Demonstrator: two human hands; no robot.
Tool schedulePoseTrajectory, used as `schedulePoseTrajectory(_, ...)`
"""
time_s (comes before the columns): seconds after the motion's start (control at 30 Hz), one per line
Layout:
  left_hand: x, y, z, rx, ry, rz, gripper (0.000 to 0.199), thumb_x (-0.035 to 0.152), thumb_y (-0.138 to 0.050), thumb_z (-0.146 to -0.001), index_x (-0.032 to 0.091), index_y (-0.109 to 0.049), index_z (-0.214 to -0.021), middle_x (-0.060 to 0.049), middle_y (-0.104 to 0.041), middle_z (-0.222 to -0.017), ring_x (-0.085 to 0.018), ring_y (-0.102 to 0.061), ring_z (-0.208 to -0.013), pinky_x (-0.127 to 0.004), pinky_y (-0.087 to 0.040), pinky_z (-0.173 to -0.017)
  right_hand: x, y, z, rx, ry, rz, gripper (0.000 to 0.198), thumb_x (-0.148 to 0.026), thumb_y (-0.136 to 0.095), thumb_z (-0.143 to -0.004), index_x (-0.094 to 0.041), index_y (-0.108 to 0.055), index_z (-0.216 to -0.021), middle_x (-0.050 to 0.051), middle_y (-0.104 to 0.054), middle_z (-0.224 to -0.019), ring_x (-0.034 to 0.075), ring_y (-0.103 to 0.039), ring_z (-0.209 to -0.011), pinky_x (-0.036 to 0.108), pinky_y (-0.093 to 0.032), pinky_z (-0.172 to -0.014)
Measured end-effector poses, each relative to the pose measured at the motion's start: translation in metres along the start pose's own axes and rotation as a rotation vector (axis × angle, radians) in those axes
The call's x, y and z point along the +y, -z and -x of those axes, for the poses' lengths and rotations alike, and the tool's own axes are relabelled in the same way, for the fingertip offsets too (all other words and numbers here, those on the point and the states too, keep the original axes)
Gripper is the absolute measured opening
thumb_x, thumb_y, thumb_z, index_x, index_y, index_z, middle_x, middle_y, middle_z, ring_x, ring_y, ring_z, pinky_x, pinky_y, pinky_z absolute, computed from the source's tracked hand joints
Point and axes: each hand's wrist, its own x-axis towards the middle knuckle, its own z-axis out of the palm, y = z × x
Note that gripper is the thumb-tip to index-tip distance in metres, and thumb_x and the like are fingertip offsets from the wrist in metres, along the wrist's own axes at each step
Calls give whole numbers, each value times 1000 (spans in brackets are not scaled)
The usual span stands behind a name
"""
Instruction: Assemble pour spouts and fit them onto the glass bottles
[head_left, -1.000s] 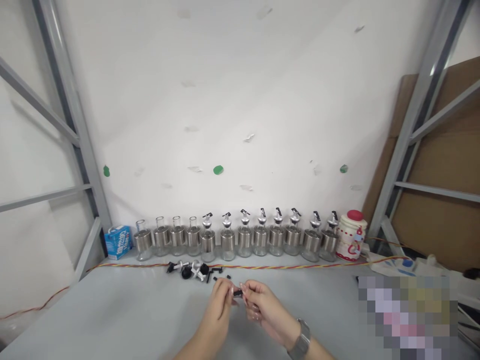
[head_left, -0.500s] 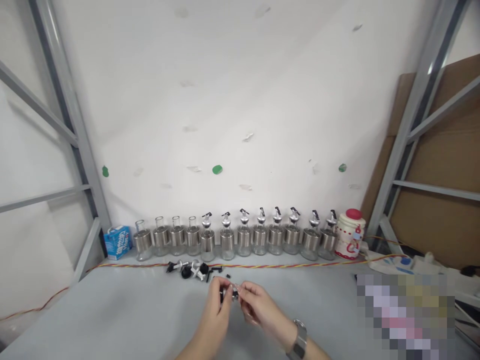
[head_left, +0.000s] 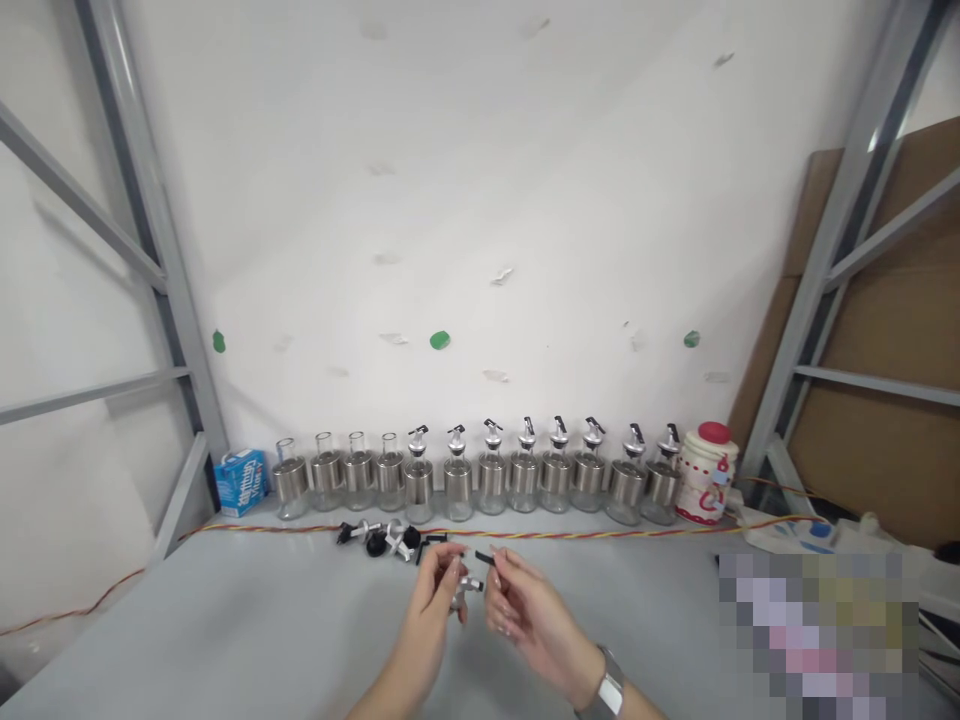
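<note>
My left hand point(head_left: 435, 595) is closed around a silver bottle pourer point(head_left: 470, 586) with a dark tip, partly hidden by the fingers. Between thumb and fingertips, my right hand point(head_left: 529, 615) pinches a small black strip-like piece point(head_left: 484, 557). That piece sits just above and right of the pourer, apart from it. Beyond my left hand lies a pile of silver and black pourers point(head_left: 390, 540), with some thin black pieces point(head_left: 429, 547) at its right side.
Along the wall stands a row of glass bottles point(head_left: 459, 485) with steel sleeves; several carry pourers, while those at the left have bare necks. A blue carton point(head_left: 241, 483) and a red-lidded jar point(head_left: 706, 475) flank them. A red-yellow cable point(head_left: 570, 534) crosses in front.
My hands have moved apart from touching each other. The black piece now shows in my right fingertips, and the pourer is more visible in my left hand. The view has shifted slightly.
</note>
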Motion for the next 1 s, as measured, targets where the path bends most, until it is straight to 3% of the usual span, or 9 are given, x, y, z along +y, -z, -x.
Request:
schedulePoseTrajectory(0.17, 0, 1, -6, -24, 76, 158, 31, 41, -50, -75, 17, -54, -95, -2, -52, -74, -12, -51, -67, -21, -40, -52, -7, 4, 0, -5, 23, -64, 29, -37, -48, -80, -17, -39, -61, -8, -34, -42, 4, -26, -33, 20, -20, -41)
schedulePoseTrajectory(0.43, 11, 3, -5, 165, 105, 339, 20, 33, -64, -66, 15, -58, -73, -3, -55, -81, -11, -50, -73, -20, -38, -56, -5, 5, 0, 28, 16, -87, 27, -35, -47, -81, -16, -41, -62, -8, -35, -41, 3, -25, -32, 20, -16, -40)
schedulePoseTrajectory(0.57, 15, 2, -5, 74, 156, 363, 21, 33, -64, -66, 15, -53, -69, 0, -53, -70, -13, -55, -72, -23, -40, -62, -4, 9, -4, 33, 12, -112, 27, -35, -46, -81, -16, -43, -63, -8, -34, -40, 3, -24, -32, 20, -15, -40)
schedulePoseTrajectory(0.67, 12, -2, -3, -24, 231, 383, 26, 40, -60, -68, 17, -47, -69, 2, -52, -64, -11, -52, -55, -22, -36, -50, -4, 11, -6, 28, 14, -124, 25, -34, -46, -82, -16, -44, -64, -9, -34, -39, 3, -23, -31, 20, -16, -40)
schedulePoseTrajectory(0.73, 8, -3, -3, 0, 282, 378, 31, 43, -62, -65, 17, -46, -71, 3, -52, -63, -8, -48, -50, -19, -31, -46, -4, 10, -5, 12, 28, -122, 25, -33, -45, -82, -16, -43, -64, -9, -34, -39, 3, -23, -31, 20, -17, -40)
schedulePoseTrajectory(0.87, 5, -2, -2, 32, 269, 198, 41, 57, -51, -67, 17, -49, -78, 2, -49, -66, -8, -45, -55, -20, -34, -53, -5, 7, -1, -22, 48, -46, 25, -32, -44, -83, -17, -40, -63, -8, -34, -39, 3, -23, -32, 20, -15, -38)
schedulePoseTrajectory(1.0, 13, 1, 6, -47, -5, -224, 34, 49, -32, -81, 19, -47, -77, 1, -44, -73, -12, -43, -70, -25, -37, -70, -5, 5, 2, -67, 17, 123, 25, -34, -47, -81, -17, -41, -64, -9, -32, -38, 3, -17, -31, 20, -10, -35)
